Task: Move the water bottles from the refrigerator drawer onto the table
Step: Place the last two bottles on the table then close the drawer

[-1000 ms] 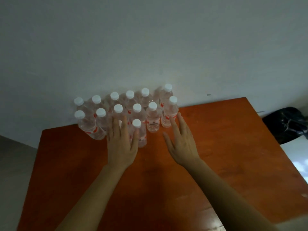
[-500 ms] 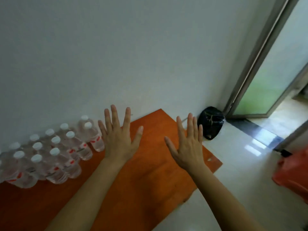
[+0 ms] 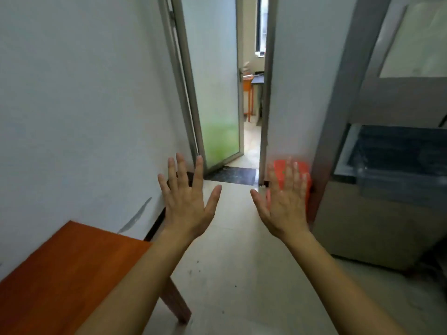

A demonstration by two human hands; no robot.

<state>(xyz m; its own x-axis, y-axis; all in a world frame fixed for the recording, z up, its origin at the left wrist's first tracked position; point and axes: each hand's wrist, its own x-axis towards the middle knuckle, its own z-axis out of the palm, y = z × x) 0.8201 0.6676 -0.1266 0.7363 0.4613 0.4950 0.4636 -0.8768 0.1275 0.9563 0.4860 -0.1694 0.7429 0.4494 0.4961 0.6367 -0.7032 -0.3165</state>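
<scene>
My left hand (image 3: 186, 201) and my right hand (image 3: 285, 204) are held out in front of me above the floor, fingers spread, both holding nothing. The orange-brown wooden table (image 3: 60, 269) shows only its corner at the lower left; no water bottles are in view. At the right stands the refrigerator (image 3: 377, 228), its clear drawer (image 3: 396, 170) pulled out. What lies inside the drawer is too blurred to tell.
A pale tiled floor (image 3: 232, 274) runs ahead to an open frosted-glass door (image 3: 217, 93) and a doorway beyond. A red plastic object (image 3: 302, 187) stands behind my right hand beside the refrigerator. The white wall (image 3: 84, 105) runs along the left.
My view has swung right, away from the bottles on the table toward the door and refrigerator. Both hands stay open and raised; the bottles have left the frame.
</scene>
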